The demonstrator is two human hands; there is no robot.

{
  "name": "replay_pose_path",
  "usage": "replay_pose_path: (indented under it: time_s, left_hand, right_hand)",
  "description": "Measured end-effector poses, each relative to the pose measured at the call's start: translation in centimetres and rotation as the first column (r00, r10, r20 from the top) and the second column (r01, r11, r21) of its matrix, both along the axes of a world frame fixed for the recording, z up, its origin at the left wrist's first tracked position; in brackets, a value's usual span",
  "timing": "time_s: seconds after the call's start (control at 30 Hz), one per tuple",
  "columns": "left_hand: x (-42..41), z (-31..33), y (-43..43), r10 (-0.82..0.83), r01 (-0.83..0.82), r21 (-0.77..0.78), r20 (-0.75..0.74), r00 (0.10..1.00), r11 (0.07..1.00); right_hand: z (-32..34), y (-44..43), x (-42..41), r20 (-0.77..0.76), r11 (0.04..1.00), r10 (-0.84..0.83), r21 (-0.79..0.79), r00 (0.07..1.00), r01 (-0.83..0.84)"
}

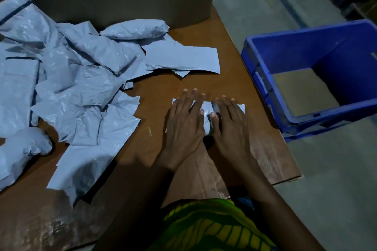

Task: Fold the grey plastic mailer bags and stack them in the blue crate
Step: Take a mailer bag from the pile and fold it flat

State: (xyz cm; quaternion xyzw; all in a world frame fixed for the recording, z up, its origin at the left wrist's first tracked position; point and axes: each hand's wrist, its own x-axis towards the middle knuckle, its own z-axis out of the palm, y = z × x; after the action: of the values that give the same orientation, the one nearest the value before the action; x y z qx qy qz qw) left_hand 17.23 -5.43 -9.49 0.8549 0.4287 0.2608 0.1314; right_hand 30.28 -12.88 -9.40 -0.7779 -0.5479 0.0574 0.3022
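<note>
Both our hands, left (183,122) and right (229,122), press flat, fingers straight, on a folded mailer (207,108) just left of the blue crate (263,79).

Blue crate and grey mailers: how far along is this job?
Early. Done: nothing stacked shows on the visible floor of the blue plastic crate; one flattened grey mailer strip lies on the brown wooden table beyond the hands. In hand: the left hand and right hand press flat on a small folded grey mailer. Left: the big crumpled pile of grey plastic mailers, then stacking.
</note>
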Motion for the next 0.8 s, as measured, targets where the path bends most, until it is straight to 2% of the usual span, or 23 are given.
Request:
replay_pose_path:
  time_s: [0.1,0.23,0.4,0.53,0.8]
  left_hand:
    - [-0.4,-1.9,-0.3,-0.023,0.030,0.034,-0.198,0.980,0.999]
    - [-1.1,-2.5,-1.2,-0.026,0.035,0.038,-0.228,0.973,0.999]
    - [-0.4,-2.6,-0.4,0.018,-0.013,0.018,-0.277,0.961,1.000]
    - [0.3,-2.4,-0.1,0.040,-0.026,0.044,-0.353,0.935,0.999]
    - [-0.7,-2.9,-0.7,-0.030,0.021,-0.036,-0.270,0.962,0.999]
  right_hand:
    - [-0.7,-0.7,-0.1,0.088,0.999,0.025,-0.047,0.996,-0.021]
    - [-1.1,-1.3,0.2,0.151,0.993,0.065,-0.104,0.986,-0.050]
    - [-1.1,-0.3,1.0,0.124,0.969,0.098,-0.238,0.987,-0.067]
    - [-1.0,0.9,0.7,0.226,0.957,0.062,-0.291,0.972,0.006]
    - [-0.9,-0.7,0.8,0.053,0.956,0.097,-0.282,0.994,-0.078]
